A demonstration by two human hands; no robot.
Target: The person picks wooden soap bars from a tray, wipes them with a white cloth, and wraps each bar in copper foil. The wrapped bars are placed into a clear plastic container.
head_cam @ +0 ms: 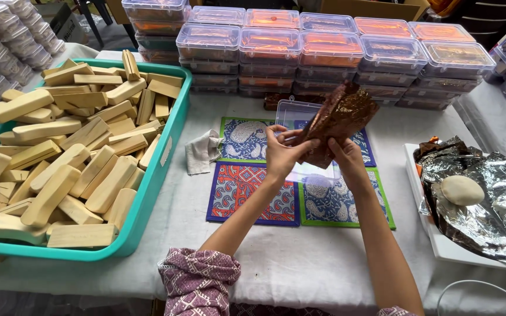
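Copper-brown and glossy, the crinkled foil wrapper (339,120) is held up in both hands above the patterned mats, its surface creased and catching light in orange flecks. It stands roughly upright, wider at the top, with its lower edge pinched between the fingers. The left hand (280,153) grasps the wrapper's lower left edge with thumb and fingertips closed on it; the right hand (346,157) is clenched on the lower right part, fingers folded around the foil from behind.

Directly below the wrapper lies a clear plastic box (307,140), open and lying on the block-printed mats (247,193) in blue, red and green. Left of the wrapper, a crumpled grey-white cloth (201,151) rests on the white tablecloth (300,257), and further left a teal plastic tray (147,193) is heaped with pale wooden blocks (65,158). Behind the wrapper, stacks of lidded clear containers (323,50) hold orange and dark contents. To the wrapper's right, a white tray (440,246) carries sheets of silver foil (493,199) with a pale round soap-like lump (462,189) lying on them, and a few more brown wrappers (437,149) at the tray's far end.
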